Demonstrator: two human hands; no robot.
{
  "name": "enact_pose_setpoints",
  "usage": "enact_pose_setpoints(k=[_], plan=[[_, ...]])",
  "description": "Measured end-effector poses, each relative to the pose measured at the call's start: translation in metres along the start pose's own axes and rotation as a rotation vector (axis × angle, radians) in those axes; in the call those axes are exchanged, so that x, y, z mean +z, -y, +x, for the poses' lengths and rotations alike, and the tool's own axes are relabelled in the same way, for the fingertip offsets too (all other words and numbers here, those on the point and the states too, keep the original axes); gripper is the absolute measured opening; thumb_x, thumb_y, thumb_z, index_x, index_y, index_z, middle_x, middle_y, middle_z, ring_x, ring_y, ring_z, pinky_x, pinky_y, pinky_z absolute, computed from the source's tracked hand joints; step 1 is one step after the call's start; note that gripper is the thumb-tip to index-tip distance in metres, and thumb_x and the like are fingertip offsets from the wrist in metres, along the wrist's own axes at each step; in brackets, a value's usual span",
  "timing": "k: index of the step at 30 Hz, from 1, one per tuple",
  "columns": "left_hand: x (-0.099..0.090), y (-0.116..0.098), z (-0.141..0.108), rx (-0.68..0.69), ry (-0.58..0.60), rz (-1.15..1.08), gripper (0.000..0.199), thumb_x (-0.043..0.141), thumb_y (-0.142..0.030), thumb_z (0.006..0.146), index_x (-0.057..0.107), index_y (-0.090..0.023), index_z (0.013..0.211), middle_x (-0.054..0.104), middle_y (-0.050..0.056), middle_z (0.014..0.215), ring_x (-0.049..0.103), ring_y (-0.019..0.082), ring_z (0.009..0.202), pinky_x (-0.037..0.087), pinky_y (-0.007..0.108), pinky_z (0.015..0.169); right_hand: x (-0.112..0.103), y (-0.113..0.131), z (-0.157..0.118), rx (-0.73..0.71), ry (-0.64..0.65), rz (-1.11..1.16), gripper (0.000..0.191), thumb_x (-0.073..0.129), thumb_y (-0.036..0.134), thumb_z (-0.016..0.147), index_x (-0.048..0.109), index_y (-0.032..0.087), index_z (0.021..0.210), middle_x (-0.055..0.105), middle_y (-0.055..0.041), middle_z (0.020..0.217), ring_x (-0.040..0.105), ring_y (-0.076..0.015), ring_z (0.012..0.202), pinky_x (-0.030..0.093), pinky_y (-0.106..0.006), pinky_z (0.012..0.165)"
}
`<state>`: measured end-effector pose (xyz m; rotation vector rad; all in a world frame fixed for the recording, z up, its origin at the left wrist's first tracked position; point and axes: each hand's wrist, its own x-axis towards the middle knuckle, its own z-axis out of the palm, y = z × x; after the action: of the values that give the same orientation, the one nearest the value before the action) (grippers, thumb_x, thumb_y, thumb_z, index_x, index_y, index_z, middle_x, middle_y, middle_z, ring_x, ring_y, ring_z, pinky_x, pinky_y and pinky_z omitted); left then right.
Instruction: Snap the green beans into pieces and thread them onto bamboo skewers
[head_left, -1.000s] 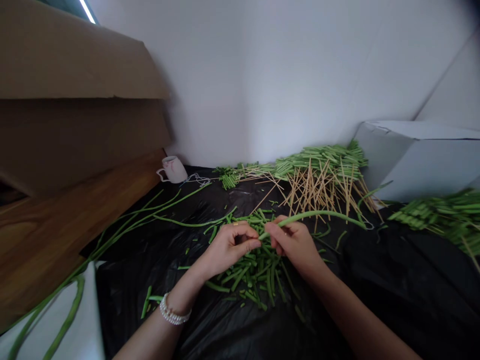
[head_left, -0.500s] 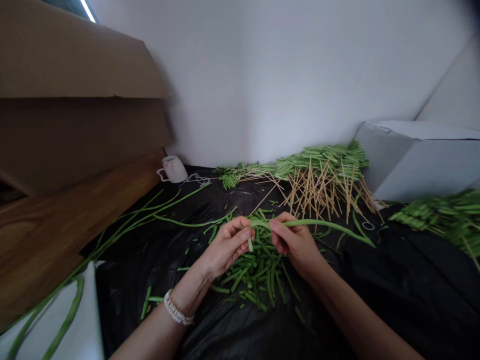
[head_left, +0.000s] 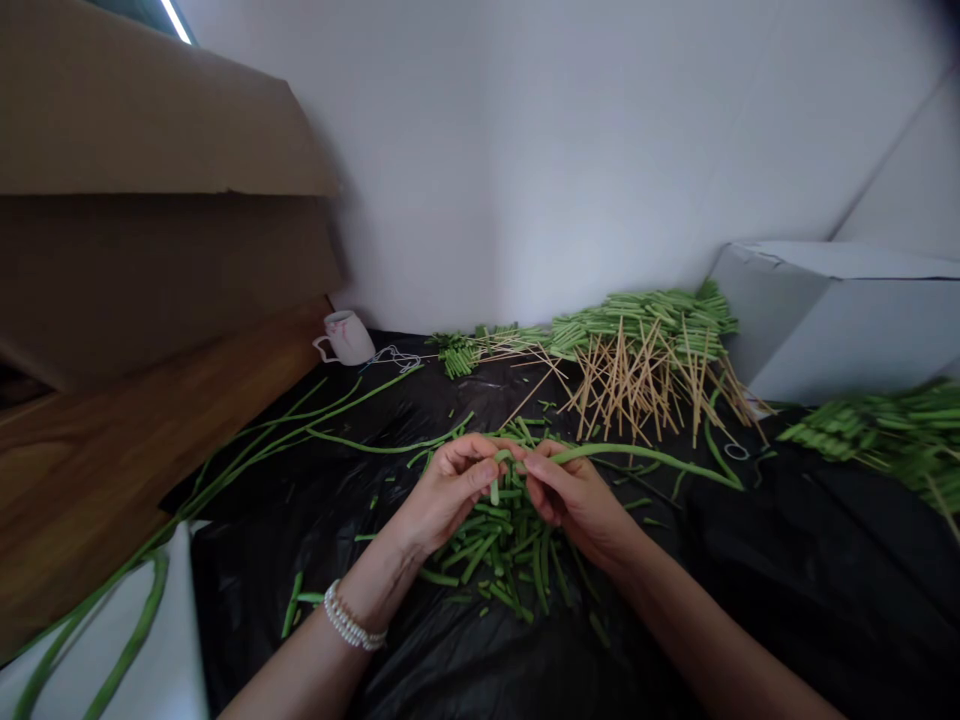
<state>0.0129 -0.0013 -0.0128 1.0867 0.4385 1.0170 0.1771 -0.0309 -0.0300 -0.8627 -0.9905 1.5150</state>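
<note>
A long green bean (head_left: 645, 453) runs from between my two hands out to the right, its far end drooping. My left hand (head_left: 456, 490), with a beaded bracelet at the wrist, is closed on the near end of this bean, and a short piece hangs below its fingertips. Close beside it, my right hand (head_left: 574, 495) pinches the bean between thumb and fingers. The two sets of fingertips almost meet. Whether the bean is bent or snapped between them is hard to make out. Beneath both hands lies a pile of short cut bean pieces (head_left: 517, 560).
Beans threaded on wooden skewers (head_left: 637, 385) lie at the back, and more bean pieces (head_left: 870, 430) at the right. Whole long beans (head_left: 247, 465) stretch across the left. A white mug (head_left: 347, 338) and cardboard box (head_left: 165, 250) stand left, a white box (head_left: 862, 320) right. Black plastic (head_left: 300, 520) covers the surface.
My right hand has moved slightly left, closer to my left hand, drawing the bean with it. The left hand has barely shifted.
</note>
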Motion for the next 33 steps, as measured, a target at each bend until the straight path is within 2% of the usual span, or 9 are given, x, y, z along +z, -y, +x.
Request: enact_pose_setpoints(k=[4, 13, 18, 21, 23, 25, 28, 33], plan=[[0.002, 0.0, 0.002, 0.033, -0.02, 0.023, 0.021, 0.081, -0.031, 0.074, 0.069, -0.014, 0.07, 0.069, 0.004, 0.087, 0.057, 0.01, 0.071, 0.042, 0.021, 0.066, 0.001, 0.0, 0.0, 0.011, -0.011, -0.013, 0.038, 0.071, 0.048, 0.077, 0.051, 0.019, 0.065, 0.051, 0.0072, 0.047, 0.04, -0.0041, 0.038, 0.022, -0.018, 0.038], [-0.002, 0.003, 0.003, -0.006, -0.119, 0.068, 0.029, 0.083, -0.036, 0.069, 0.067, -0.013, 0.07, 0.07, 0.004, 0.08, 0.049, 0.007, 0.059, 0.036, 0.019, 0.057, 0.003, -0.002, 0.001, 0.019, -0.044, -0.06, 0.039, 0.072, 0.051, 0.075, 0.052, 0.019, 0.065, 0.052, 0.0069, 0.047, 0.039, -0.0045, 0.038, 0.023, -0.018, 0.038], [0.0, 0.0, 0.004, 0.027, -0.114, 0.129, 0.027, 0.078, -0.035, 0.076, 0.064, -0.013, 0.072, 0.071, 0.007, 0.091, 0.055, 0.009, 0.067, 0.041, 0.02, 0.063, -0.001, 0.002, 0.003, -0.008, -0.048, 0.013, 0.036, 0.068, 0.05, 0.079, 0.054, 0.018, 0.068, 0.051, 0.0063, 0.05, 0.039, -0.0043, 0.038, 0.023, -0.018, 0.037], [-0.003, 0.0, 0.007, 0.066, -0.187, 0.197, 0.026, 0.072, -0.036, 0.082, 0.06, -0.013, 0.077, 0.069, 0.007, 0.097, 0.057, 0.01, 0.072, 0.044, 0.022, 0.068, -0.004, 0.007, 0.003, -0.038, -0.078, 0.06, 0.034, 0.068, 0.048, 0.08, 0.052, 0.019, 0.069, 0.052, 0.0061, 0.05, 0.04, -0.0047, 0.038, 0.022, -0.018, 0.036], [-0.007, 0.0, 0.009, 0.089, -0.264, 0.178, 0.026, 0.068, -0.038, 0.085, 0.056, -0.016, 0.08, 0.068, 0.005, 0.091, 0.055, 0.009, 0.066, 0.044, 0.021, 0.063, -0.005, 0.01, 0.002, -0.042, -0.088, 0.078, 0.032, 0.068, 0.045, 0.08, 0.051, 0.02, 0.069, 0.051, 0.0064, 0.048, 0.04, -0.0054, 0.037, 0.023, -0.018, 0.036], [-0.01, -0.001, 0.011, 0.096, -0.306, 0.14, 0.026, 0.065, -0.039, 0.087, 0.052, -0.018, 0.082, 0.063, -0.001, 0.076, 0.047, 0.006, 0.053, 0.036, 0.017, 0.051, -0.005, 0.012, 0.001, -0.04, -0.083, 0.083, 0.03, 0.067, 0.042, 0.08, 0.051, 0.02, 0.069, 0.05, 0.0066, 0.046, 0.04, -0.0059, 0.037, 0.024, -0.018, 0.037], [-0.012, -0.002, 0.01, 0.032, -0.253, 0.144, 0.024, 0.062, -0.04, 0.088, 0.052, -0.018, 0.088, 0.048, -0.006, 0.06, 0.029, 0.004, 0.043, 0.02, 0.016, 0.042, -0.003, 0.012, 0.0, -0.049, -0.074, 0.023, 0.032, 0.065, 0.043, 0.08, 0.049, 0.02, 0.065, 0.05, 0.0059, 0.045, 0.04, -0.0062, 0.037, 0.025, -0.019, 0.037], [-0.006, -0.003, 0.005, -0.21, -0.038, 0.239, 0.034, 0.056, -0.049, 0.09, 0.058, -0.015, 0.088, 0.035, -0.008, 0.051, 0.02, 0.005, 0.042, 0.012, 0.018, 0.041, 0.0, 0.011, -0.002, -0.061, -0.047, -0.16, 0.034, 0.064, 0.046, 0.081, 0.051, 0.02, 0.063, 0.051, 0.0055, 0.046, 0.043, -0.0065, 0.039, 0.029, -0.019, 0.04]])
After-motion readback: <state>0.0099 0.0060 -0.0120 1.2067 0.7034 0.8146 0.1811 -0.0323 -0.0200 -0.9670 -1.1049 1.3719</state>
